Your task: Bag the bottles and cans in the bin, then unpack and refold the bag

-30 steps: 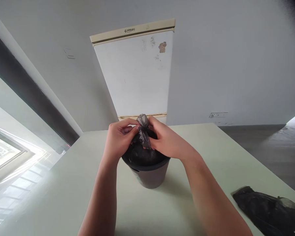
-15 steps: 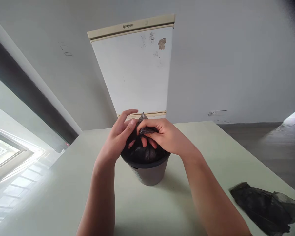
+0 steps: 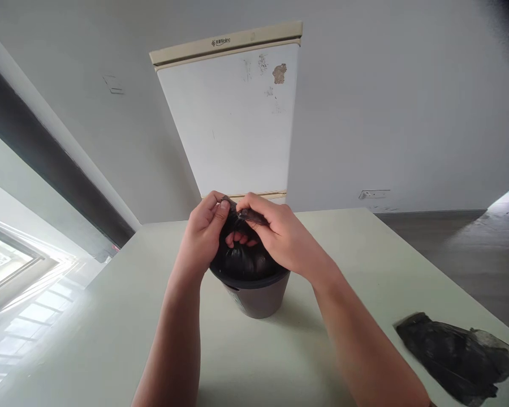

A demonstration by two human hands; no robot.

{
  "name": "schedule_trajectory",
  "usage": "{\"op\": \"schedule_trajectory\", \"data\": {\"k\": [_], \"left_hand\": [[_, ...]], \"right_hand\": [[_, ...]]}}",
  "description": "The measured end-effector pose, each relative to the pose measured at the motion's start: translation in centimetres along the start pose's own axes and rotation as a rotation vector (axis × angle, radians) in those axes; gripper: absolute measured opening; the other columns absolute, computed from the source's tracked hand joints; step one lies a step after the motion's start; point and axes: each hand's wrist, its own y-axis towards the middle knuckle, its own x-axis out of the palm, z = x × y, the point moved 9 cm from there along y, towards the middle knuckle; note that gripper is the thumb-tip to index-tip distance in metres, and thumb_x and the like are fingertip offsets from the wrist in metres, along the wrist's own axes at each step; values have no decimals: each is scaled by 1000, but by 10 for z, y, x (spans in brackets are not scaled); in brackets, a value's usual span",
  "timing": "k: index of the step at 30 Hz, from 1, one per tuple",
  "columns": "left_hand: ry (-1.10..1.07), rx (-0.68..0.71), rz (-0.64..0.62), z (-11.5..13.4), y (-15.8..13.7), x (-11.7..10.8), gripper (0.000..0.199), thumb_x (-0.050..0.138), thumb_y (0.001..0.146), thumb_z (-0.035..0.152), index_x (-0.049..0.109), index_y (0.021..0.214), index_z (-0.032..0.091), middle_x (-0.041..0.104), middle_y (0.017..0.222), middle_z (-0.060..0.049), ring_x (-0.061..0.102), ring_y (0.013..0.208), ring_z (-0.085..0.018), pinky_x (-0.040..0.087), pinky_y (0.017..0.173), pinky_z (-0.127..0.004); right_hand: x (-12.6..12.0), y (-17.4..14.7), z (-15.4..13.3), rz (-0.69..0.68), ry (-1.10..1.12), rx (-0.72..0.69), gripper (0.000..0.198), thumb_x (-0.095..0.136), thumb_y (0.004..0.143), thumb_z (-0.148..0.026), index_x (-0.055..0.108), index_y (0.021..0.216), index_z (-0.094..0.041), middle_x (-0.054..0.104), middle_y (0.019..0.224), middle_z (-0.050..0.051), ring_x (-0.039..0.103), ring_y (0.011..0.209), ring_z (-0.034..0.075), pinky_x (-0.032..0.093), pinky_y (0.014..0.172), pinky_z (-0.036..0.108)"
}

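A grey-brown trash can (image 3: 261,299) with a dark rim stands on the pale green table. Inside it is a black garbage bag (image 3: 246,263), its top gathered up between my hands. My left hand (image 3: 206,232) pinches one part of the bag's top between thumb and forefinger, over the left of the can. My right hand (image 3: 271,229) grips a twisted end of the bag just above the opening. Some of my fingers reach under the gathered plastic, and their tips show against the bag. The can's far rim is hidden behind my hands.
A second black plastic bag (image 3: 458,353) lies crumpled on the table (image 3: 161,249) at the right. Beyond the table's far edge a white refrigerator (image 3: 233,124) stands against the grey wall. A window is at the left, and dark floor shows at the right.
My left hand's forefinger, stretched out before, has closed with the thumb onto the bag's top. My right hand has risen slightly, still holding the twisted plastic.
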Motion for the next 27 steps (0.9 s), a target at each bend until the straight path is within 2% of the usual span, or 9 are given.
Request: {"op": "schedule_trajectory", "data": {"k": [4, 7, 12, 14, 17, 19, 21, 24, 27], "left_hand": [[-26, -23, 56, -4, 1, -7, 30, 62, 104, 51, 58, 92, 24, 61, 69, 1, 59, 57, -13, 52, 55, -26], [-45, -31, 77, -6, 1, -12, 25, 63, 103, 44, 59, 91, 23, 61, 76, 0, 59, 62, -13, 52, 56, -25], [84, 45, 140, 7, -4, -17, 25, 61, 100, 29, 57, 77, 20, 54, 71, 0, 52, 62, -11, 45, 54, -22], [156, 70, 105, 14, -6, -11, 23, 69, 96, 33, 59, 80, 21, 55, 72, 1, 54, 65, -11, 48, 57, -22], [276, 128, 76, 23, -8, -1, 28, 87, 82, 35, 64, 92, 22, 65, 86, 0, 64, 78, -14, 58, 69, -24], [345, 168, 106, 29, -10, 0, 28, 88, 80, 33, 67, 97, 23, 70, 95, -1, 68, 84, -16, 60, 74, -25], [384, 188, 129, 31, -10, 1, 17, 83, 86, 31, 73, 97, 24, 74, 99, -2, 71, 89, -17, 62, 78, -27], [396, 198, 143, 32, -10, 2, 6, 77, 91, 27, 80, 96, 25, 79, 99, -2, 74, 93, -20, 62, 84, -32], [433, 242, 169, 32, -10, 2, 11, 75, 91, 23, 84, 93, 28, 80, 94, -1, 74, 90, -21, 60, 82, -34]], "right_hand": [[-11, 1, -3, 141, -100, -35, 12, 44, 105, -30, 53, 97, -28, 68, 84, -2, 64, 82, 20, 51, 83, 35], [-23, 2, -1, 234, -160, -53, 16, 48, 105, -34, 52, 91, -26, 61, 82, -1, 57, 80, 19, 46, 78, 32], [-26, 4, 13, 222, -65, 45, 27, 51, 106, -47, 50, 90, -25, 55, 79, -1, 54, 75, 18, 47, 72, 32], [-24, 5, 15, 210, -14, 73, 28, 52, 106, -50, 49, 91, -26, 51, 77, -2, 54, 71, 17, 47, 67, 31], [-22, 5, 17, 208, 14, 87, 29, 52, 105, -52, 48, 93, -27, 51, 79, -2, 55, 68, 16, 47, 62, 30], [-22, 5, 20, 203, 9, 96, 29, 52, 105, -55, 49, 97, -28, 54, 81, -2, 56, 68, 16, 47, 62, 30], [-21, 5, 23, 187, 11, 113, 30, 54, 104, -59, 50, 107, -30, 56, 80, -3, 56, 65, 16, 46, 61, 31], [-23, 4, 28, 162, 29, 132, 45, 60, 100, -66, 44, 126, -33, 54, 77, -4, 57, 63, 16, 46, 62, 31], [-27, 1, 27, 141, 19, 133, 56, 59, 98, -72, 40, 134, -33, 56, 81, -3, 61, 69, 18, 49, 67, 33]]}}
